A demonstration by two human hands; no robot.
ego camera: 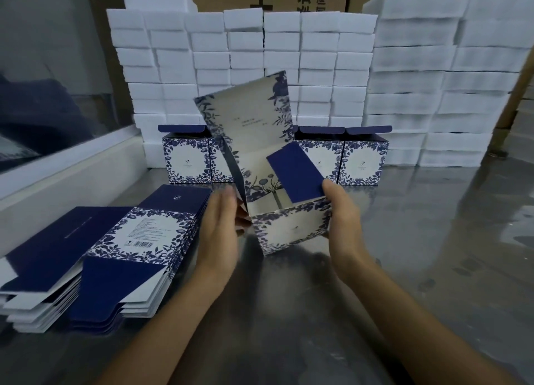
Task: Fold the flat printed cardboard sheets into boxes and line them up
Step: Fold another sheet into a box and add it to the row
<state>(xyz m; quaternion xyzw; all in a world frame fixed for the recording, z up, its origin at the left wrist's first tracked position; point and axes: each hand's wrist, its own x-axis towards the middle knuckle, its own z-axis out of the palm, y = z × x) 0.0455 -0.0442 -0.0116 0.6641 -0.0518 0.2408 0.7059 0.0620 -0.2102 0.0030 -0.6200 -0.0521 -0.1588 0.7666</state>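
Both hands hold a half-folded box (289, 228) above the steel counter (433, 254): right hand (342, 220) grips its side, left hand (221, 222), blurred, seems pressed flat against it. Flat sheets (115, 254) lie stacked left; finished boxes (341, 159) line up behind.

A half-folded blue-floral box (289, 228) stands mid-table, flat sheets (115, 254) stacked near the left edge, finished boxes (341, 159) lined along the back.
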